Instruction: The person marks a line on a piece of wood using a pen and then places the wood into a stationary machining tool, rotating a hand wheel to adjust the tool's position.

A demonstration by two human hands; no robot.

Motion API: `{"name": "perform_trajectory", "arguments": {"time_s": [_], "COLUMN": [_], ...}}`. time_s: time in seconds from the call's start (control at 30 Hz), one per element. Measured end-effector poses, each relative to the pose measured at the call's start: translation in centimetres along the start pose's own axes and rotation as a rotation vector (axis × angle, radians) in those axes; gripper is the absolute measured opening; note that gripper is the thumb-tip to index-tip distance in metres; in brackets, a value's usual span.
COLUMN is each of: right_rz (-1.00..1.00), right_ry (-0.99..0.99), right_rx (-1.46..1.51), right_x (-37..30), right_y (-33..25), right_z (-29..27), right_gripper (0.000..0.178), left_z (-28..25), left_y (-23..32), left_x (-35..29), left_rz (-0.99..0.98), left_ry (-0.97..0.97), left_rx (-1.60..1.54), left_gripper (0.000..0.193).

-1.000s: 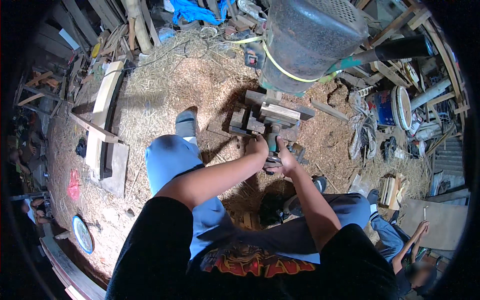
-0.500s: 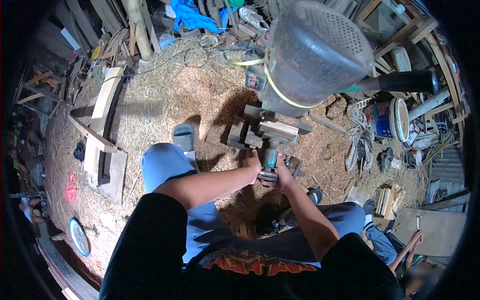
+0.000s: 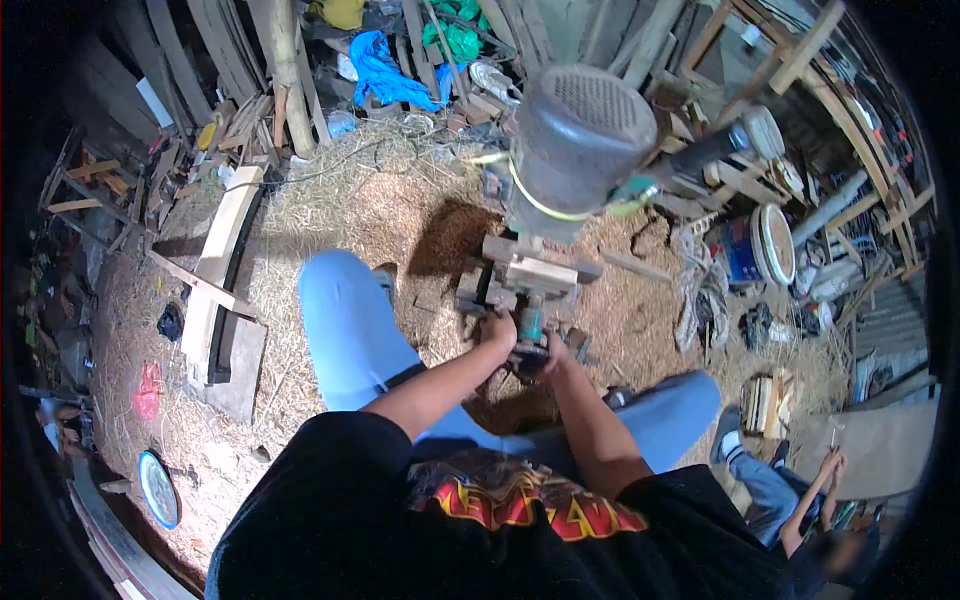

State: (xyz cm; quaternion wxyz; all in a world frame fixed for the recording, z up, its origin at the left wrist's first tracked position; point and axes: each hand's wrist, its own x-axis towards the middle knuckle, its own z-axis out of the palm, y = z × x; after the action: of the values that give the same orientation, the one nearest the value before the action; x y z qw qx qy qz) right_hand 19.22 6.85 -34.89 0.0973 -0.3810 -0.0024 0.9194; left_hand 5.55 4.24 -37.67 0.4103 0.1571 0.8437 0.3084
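Note:
Both of my hands are at a dark round wheel [image 3: 530,357] on the near end of a clamp with a teal cylindrical body [image 3: 531,322]. My left hand [image 3: 498,330] is closed around its left side. At the right side, my right hand [image 3: 556,353] has its fingers curled, partly hidden by the wheel. Just beyond the teal part, a light wooden block [image 3: 541,272] sits among the dark metal jaws [image 3: 497,248]. A large dark machine housing [image 3: 578,130] with a perforated top stands above them, with a yellow-green band around it.
Wood shavings and straw [image 3: 395,200] cover the floor. At left lie a long pale beam [image 3: 215,255] and a flat board [image 3: 237,365]. A bucket [image 3: 768,246] stands at right. At lower right, another person's hands [image 3: 832,462] hold a hammer-like tool near a board [image 3: 890,450].
My view has shifted back and up, so the machine housing looks smaller and farther off. My knees have come into fuller view. Both hands stay at the wheel.

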Motion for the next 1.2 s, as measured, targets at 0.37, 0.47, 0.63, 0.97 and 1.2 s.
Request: {"name": "perform_trajectory", "arguments": {"time_s": [0.37,0.47,0.63,0.97,1.2], "right_rz": [-0.411,-0.59,-0.88,-0.96,-0.85], "right_ry": [0.306,0.194,0.415,0.317,0.238], "right_rx": [0.012,0.034,-0.144,0.073,0.094], "right_x": [2.4,1.5,3.5,2.8,-0.2], "right_y": [4.1,2.0,6.2,4.6,5.5], "right_z": [-1.7,-9.5,-4.5,-1.8,-1.3], "right_gripper": [0.062,0.052,0.035,0.034,0.059], "left_z": [-5.5,-4.4,-8.4,-8.6,-8.0], "left_y": [-3.2,-0.4,-4.9,-7.6,-6.7], "left_x": [-1.6,-8.7,-4.8,-2.2,-4.9], "left_rz": [0.371,0.429,0.515,0.566,0.677], "left_ry": [-0.464,-0.528,-0.443,-0.691,-0.422], "left_rx": [-0.163,-0.056,0.168,-0.313,-0.135], "left_gripper": [0.083,0.078,0.073,0.058,0.048]}}
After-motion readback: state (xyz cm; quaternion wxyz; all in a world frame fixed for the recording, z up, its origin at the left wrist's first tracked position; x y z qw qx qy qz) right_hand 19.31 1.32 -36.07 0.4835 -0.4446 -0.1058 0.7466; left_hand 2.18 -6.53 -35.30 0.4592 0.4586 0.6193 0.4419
